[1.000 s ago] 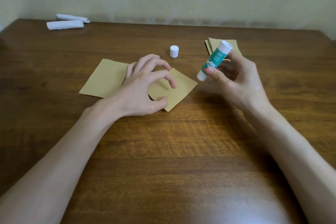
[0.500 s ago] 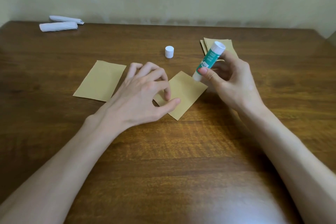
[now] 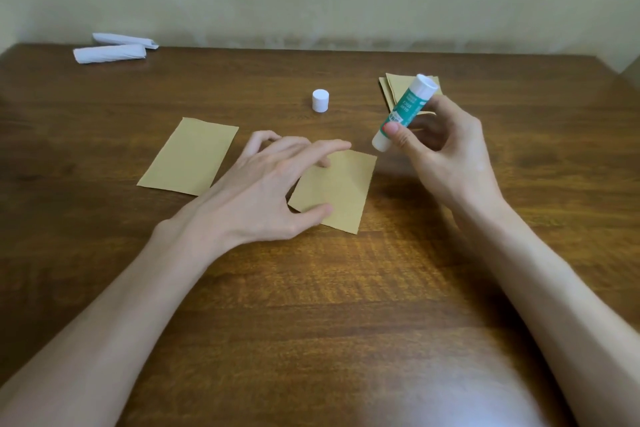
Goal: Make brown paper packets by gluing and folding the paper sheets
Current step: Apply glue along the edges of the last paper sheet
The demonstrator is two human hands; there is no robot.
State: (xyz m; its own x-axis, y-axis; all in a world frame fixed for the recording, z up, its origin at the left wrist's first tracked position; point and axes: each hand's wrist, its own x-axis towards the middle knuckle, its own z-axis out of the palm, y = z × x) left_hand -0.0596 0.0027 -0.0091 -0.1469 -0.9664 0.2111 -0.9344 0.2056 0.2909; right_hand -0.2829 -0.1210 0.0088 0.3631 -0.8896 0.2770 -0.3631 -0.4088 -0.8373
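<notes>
Glue stick [image 3: 403, 111] sat tilted in the right grip [image 3: 446, 156], fingers curled round it, near the far corner of the brown paper sheet [image 3: 343, 194]. The left grip [image 3: 270, 184], fingers spread, rested on that sheet on the counter [image 3: 311, 305].

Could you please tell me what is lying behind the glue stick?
A stack of brown paper sheets lies behind the glue stick. The stick and the right hand cover much of it, so the sheet count is hidden.
</notes>
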